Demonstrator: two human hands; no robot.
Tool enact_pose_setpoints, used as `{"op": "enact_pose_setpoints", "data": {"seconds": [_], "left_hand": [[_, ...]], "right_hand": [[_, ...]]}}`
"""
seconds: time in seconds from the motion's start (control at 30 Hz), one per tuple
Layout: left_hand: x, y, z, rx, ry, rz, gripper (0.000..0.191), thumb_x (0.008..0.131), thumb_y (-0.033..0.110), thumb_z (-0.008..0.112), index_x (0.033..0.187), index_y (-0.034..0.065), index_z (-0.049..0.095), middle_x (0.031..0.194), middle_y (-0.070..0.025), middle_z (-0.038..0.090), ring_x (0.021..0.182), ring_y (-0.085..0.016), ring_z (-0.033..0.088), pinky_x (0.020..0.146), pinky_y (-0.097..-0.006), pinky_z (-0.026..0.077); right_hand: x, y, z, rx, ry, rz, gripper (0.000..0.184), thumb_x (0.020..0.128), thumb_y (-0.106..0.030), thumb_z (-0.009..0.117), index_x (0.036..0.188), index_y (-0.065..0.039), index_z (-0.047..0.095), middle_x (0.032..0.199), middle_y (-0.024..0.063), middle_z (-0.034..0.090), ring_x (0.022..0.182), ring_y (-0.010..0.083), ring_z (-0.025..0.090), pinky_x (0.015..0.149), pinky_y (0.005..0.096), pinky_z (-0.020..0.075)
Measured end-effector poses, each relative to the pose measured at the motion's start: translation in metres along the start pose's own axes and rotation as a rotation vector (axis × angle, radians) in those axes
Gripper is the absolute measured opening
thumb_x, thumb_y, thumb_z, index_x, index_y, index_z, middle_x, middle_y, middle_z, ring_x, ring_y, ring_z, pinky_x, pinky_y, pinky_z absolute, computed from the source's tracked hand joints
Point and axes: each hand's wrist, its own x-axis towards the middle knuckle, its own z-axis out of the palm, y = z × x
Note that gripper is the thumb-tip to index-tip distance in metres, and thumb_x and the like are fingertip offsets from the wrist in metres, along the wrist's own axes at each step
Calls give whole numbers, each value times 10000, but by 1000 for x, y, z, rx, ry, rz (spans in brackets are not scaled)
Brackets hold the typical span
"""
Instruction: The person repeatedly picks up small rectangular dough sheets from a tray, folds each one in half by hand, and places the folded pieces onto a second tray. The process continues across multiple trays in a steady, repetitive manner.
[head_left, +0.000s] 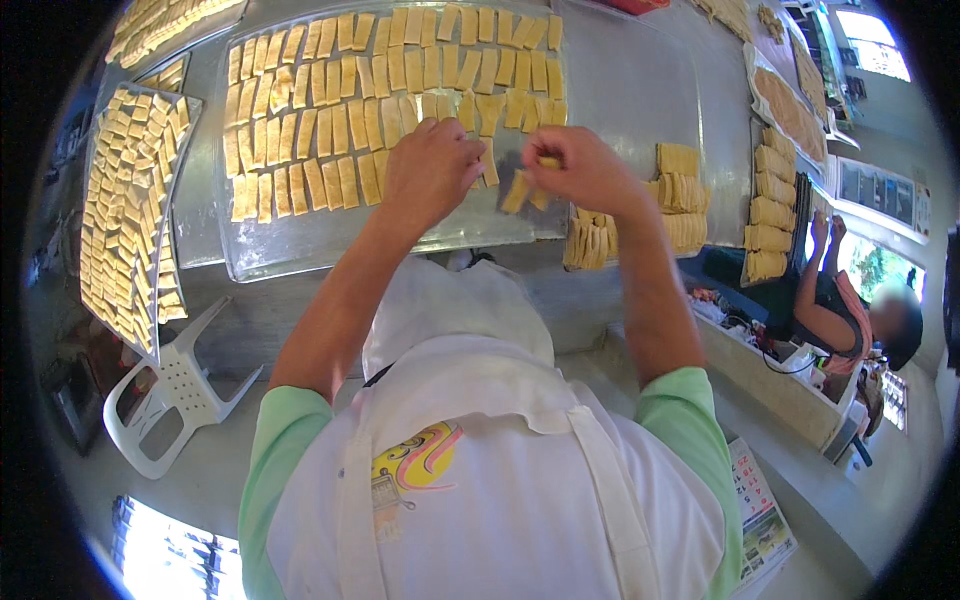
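A large metal baking tray (315, 247) lies before me with rows of flat, pale yellow dough strips (322, 131). Over its near right part, my left hand (433, 171) has its fingertips pinched beside one strip (488, 161); the fingers hide whether they hold it. My right hand (589, 169) is curled around a few strips (550, 162). Below its fingers, other strips (515, 193) slant over the bare metal, slightly blurred. Right of the tray sit stacked bundles of strips (682, 199), partly behind my right forearm.
At the left, a second tray (196, 112) heaped with strips juts past the table edge, above a white plastic chair (169, 397). More bundles (769, 206) line the right side, near a cloth-lined tray (754, 67). Another person (832, 300) is at the far right with raised hands.
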Motion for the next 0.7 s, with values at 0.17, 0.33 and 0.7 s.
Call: {"op": "enact_pose_setpoints", "data": {"seconds": [0.17, 0.33, 0.7], "left_hand": [[2, 4, 1, -38, 1, 27, 213, 800, 260, 725, 972, 136, 743, 931, -52, 597, 928, -256, 592, 777, -410, 510], [6, 15, 6, -14, -26, 26, 222, 791, 270, 729, 959, 125, 741, 921, -56, 599, 937, -260, 599, 784, -421, 511], [5, 43, 19, 113, 46, -104, 245, 799, 260, 733, 990, 105, 727, 938, -100, 626, 951, -290, 613, 812, -434, 508]], "right_hand": [[24, -5, 42, -252, 407, 8, 211, 792, -76, 727, 985, -34, 652, 879, 92, 681, 739, 197, 633, 706, 316, 508], [6, 4, 40, -59, 408, 115, 306, 779, -78, 750, 1071, -45, 666, 946, 106, 688, 765, 215, 662, 719, 341, 529], [-3, 42, 17, -301, 350, -162, 279, 834, -223, 722, 1045, -53, 654, 1018, 119, 648, 906, 291, 658, 793, 410, 525]]}}
